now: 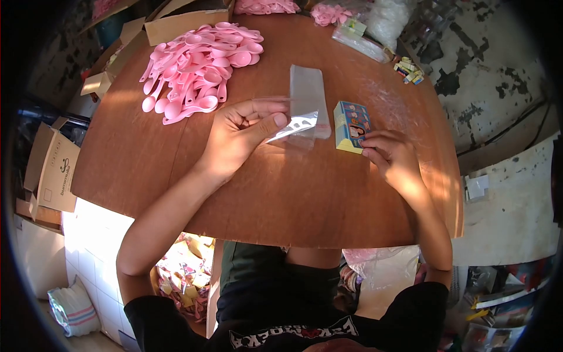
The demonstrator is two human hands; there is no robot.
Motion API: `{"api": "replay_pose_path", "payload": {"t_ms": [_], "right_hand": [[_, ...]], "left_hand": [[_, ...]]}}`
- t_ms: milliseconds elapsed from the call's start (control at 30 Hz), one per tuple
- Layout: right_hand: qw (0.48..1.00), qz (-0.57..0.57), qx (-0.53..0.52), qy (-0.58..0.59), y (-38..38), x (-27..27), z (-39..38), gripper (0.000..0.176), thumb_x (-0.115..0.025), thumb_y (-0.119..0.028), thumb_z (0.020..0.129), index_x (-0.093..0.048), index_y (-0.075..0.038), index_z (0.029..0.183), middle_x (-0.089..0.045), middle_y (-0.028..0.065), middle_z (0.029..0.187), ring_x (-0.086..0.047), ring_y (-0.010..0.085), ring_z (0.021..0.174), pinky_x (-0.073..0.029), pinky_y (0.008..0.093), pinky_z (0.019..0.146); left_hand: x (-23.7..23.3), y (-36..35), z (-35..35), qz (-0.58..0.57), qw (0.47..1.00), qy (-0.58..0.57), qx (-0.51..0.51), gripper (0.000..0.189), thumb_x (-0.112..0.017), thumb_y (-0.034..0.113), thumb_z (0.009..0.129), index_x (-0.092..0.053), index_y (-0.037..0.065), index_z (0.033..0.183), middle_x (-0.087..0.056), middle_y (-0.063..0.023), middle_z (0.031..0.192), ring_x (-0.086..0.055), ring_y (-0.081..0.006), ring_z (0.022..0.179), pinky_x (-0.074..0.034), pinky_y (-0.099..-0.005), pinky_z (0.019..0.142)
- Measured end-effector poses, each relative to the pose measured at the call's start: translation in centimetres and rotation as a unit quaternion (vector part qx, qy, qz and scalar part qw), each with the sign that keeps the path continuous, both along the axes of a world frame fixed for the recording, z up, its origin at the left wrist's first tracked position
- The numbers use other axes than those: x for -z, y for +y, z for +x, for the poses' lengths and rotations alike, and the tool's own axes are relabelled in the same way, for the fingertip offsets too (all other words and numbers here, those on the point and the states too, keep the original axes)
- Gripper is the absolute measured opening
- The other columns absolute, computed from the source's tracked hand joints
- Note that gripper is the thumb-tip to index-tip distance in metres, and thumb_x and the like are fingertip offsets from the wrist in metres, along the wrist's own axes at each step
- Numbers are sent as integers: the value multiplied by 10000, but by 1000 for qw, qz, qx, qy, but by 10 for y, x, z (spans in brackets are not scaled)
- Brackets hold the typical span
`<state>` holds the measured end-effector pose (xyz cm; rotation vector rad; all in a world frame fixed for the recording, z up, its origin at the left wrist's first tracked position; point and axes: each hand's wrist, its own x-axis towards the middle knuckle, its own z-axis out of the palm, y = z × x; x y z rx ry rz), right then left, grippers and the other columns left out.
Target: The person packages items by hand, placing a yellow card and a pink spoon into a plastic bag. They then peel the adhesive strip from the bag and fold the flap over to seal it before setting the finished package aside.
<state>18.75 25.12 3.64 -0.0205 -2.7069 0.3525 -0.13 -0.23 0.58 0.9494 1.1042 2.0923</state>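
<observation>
My left hand pinches a clear plastic bag between thumb and fingers, with light glinting off the film. Behind it, a stack of clear plastic bags lies flat on the table and partly overlaps the held one in this view. At the right, my right hand closes its thumb and fingertips on the near corner of a stack of printed cards. The cards are blue with small pictures, and their edges look yellow. To the left of the bags sits a large heap of pink plastic spoons.
The brown wooden table has a curved edge. Small yellow packets lie near its right rim, behind a wrapped clear bundle. Cardboard boxes stand left. Beneath the table is a pile of colourful packets.
</observation>
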Motion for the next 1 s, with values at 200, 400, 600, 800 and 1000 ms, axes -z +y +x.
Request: {"api": "replay_pose_path", "payload": {"t_ms": [200, 400, 600, 800, 1000], "right_hand": [[943, -78, 22, 323, -27, -35, -7, 127, -685, -42, 875, -673, 26, 982, -687, 95, 892, -636, 155, 823, -490, 266, 755], [924, -269, -45, 268, -62, -53, -35, 144, -696, -52, 880, -676, 35, 993, -687, 76, 919, -621, 108, 855, -486, 240, 770], [938, -274, -70, 203, -56, -50, -61, 145, -700, -57, 874, -688, 35, 984, -696, 67, 870, -623, 90, 794, -497, 230, 722], [957, -233, -73, 155, -56, -48, -58, 148, -699, -51, 870, -686, 45, 981, -694, 73, 863, -629, 97, 788, -502, 234, 707], [922, -242, -91, 289, -59, -47, -57, 118, -686, -15, 868, -684, 48, 968, -691, 86, 899, -624, 98, 815, -493, 234, 711]], "left_hand": [[-2, -2, -4, -96, 994, 0, -60, 312, -712, 76, 865, -646, -45, 1145, -700, -133, 1068, -661, -139, 943, -540, -264, 843], [1, 1, 0, -127, 990, 43, -35, 314, -709, -12, 839, -650, -33, 1148, -715, -125, 1020, -668, -120, 913, -548, -242, 798], [2, -1, -1, -101, 986, 130, -41, 274, -671, -18, 868, -657, -24, 1142, -724, -90, 981, -667, -97, 887, -549, -231, 761], [-4, -3, 2, -150, 974, 165, -37, 258, -664, -17, 870, -657, -32, 1127, -725, -91, 966, -665, -95, 873, -539, -238, 784], [-6, -3, 5, -146, 975, 162, -37, 307, -683, -10, 860, -634, -39, 1162, -725, -95, 974, -663, -95, 882, -535, -246, 811]]}}
